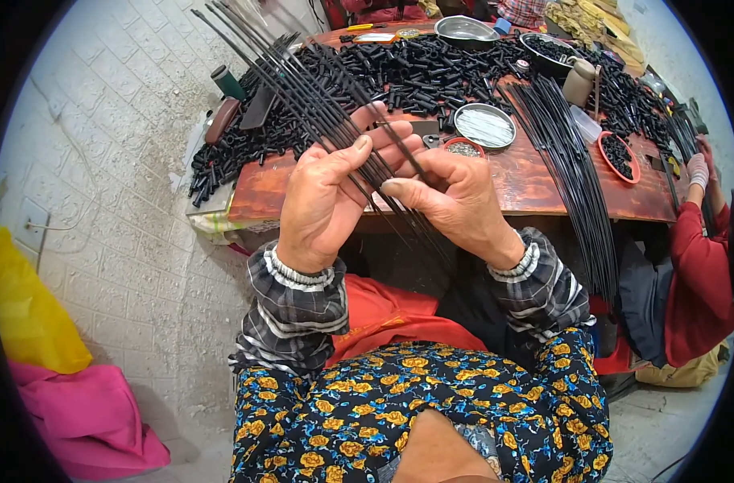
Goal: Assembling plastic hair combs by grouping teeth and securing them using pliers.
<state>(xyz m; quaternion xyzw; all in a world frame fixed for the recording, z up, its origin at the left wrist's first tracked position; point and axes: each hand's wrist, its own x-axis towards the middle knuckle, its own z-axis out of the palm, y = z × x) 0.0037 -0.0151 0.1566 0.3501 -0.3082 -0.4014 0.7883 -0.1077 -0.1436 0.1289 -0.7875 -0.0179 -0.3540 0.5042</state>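
Observation:
A fanned bundle of thin black rods (290,92) slants across the middle, above the table's near edge. My left hand (317,189) is closed on it, the thumb pressing the rods against the fingers. My right hand (467,197) pinches thumb and forefinger together at the lower part of the bundle, on one or a few rods; the fingertips hide exactly how many. The rods' upper ends reach toward the far left, some of them smeared by motion. Their lower ends hang past my right hand over my lap.
Black tubular parts (407,68) are heaped across the red-brown table (262,193). More rods (556,153) lie over its near edge at right. Nearby are a round tray of white strips (485,126), a red dish (463,148) and a beige jug (578,82). A co-worker's red sleeve (701,282) is at right.

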